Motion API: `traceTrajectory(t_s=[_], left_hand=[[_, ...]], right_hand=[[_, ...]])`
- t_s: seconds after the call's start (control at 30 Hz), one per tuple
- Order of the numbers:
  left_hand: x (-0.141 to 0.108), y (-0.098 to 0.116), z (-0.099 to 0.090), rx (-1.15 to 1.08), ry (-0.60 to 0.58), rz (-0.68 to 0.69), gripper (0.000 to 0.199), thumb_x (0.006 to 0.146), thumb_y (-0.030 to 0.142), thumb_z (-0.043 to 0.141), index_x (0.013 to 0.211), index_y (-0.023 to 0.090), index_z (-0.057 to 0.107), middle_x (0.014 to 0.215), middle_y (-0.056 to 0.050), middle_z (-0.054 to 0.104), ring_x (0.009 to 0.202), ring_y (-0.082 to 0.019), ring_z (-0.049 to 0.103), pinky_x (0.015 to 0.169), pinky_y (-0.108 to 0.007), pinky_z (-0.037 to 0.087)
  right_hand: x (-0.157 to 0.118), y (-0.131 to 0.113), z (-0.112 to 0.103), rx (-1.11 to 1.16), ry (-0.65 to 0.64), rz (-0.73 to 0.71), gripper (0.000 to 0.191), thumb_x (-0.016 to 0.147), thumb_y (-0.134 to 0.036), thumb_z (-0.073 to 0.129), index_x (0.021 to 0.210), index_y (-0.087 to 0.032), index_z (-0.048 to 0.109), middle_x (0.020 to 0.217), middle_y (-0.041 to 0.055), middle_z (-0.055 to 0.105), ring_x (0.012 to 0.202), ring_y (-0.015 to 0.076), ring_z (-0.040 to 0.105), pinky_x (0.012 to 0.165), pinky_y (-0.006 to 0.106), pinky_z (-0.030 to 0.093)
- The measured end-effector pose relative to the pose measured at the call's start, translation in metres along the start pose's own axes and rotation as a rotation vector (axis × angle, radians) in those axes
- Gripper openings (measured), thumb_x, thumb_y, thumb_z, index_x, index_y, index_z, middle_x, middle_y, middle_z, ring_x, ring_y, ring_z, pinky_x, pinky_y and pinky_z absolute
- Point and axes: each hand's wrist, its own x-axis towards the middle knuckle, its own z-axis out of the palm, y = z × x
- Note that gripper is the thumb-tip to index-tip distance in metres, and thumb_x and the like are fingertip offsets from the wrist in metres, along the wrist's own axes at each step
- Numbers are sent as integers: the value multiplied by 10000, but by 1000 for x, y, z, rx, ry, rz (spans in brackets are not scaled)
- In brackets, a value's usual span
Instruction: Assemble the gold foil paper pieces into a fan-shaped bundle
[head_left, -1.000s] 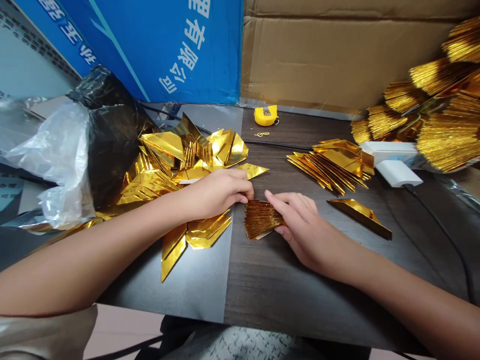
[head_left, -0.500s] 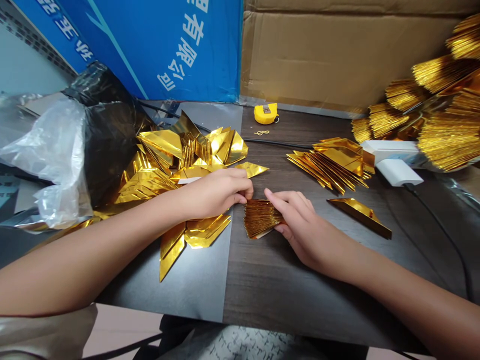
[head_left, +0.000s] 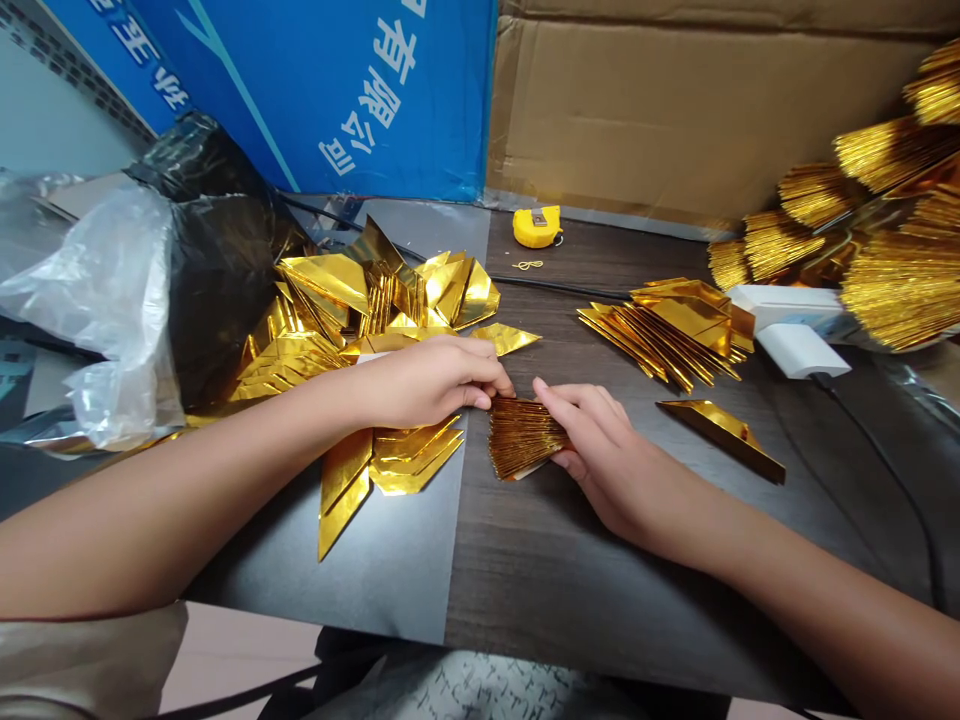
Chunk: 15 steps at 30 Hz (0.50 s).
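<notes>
A small pleated fan of gold foil paper (head_left: 523,437) lies on the dark tabletop between my hands. My right hand (head_left: 600,450) is closed on its narrow right end, thumb below and fingers above. At the fan's upper left corner, my left hand (head_left: 442,382) has its fingers curled together, with the fingertips touching the pleats' edge. A heap of folded gold foil pieces (head_left: 322,285) spreads behind and beneath my left forearm. More folded gold foil pieces (head_left: 667,325) are stacked beyond my right hand, and a single folded gold strip (head_left: 724,437) sits in front of that stack.
Along the back stand a blue box (head_left: 390,100) and a brown cardboard box (head_left: 637,110). A yellow tape measure (head_left: 537,227) rests before them. Black and clear plastic bags (head_left: 217,270) stand left. Finished gold fans (head_left: 900,260), a white power strip with a plugged-in charger (head_left: 802,350) and cables occupy the right.
My left fingertips have shifted slightly right along the fan's upper edge. My right hand keeps its hold, and the view has tilted slightly.
</notes>
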Motion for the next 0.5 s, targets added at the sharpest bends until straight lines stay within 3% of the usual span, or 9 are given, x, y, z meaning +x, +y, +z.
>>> traceTrajectory(t_s=[0.5], left_hand=[[4,-2,4,-30,51,13,28,881,159,712,906,150,701,806,2,654,747,-86,604,699,-184,426]], right_hand=[[1,0,-1,19,-26,-23,773,1015,-80,393,1631,-314,-10,1344,159,490,1172,302,502,972,556,508]])
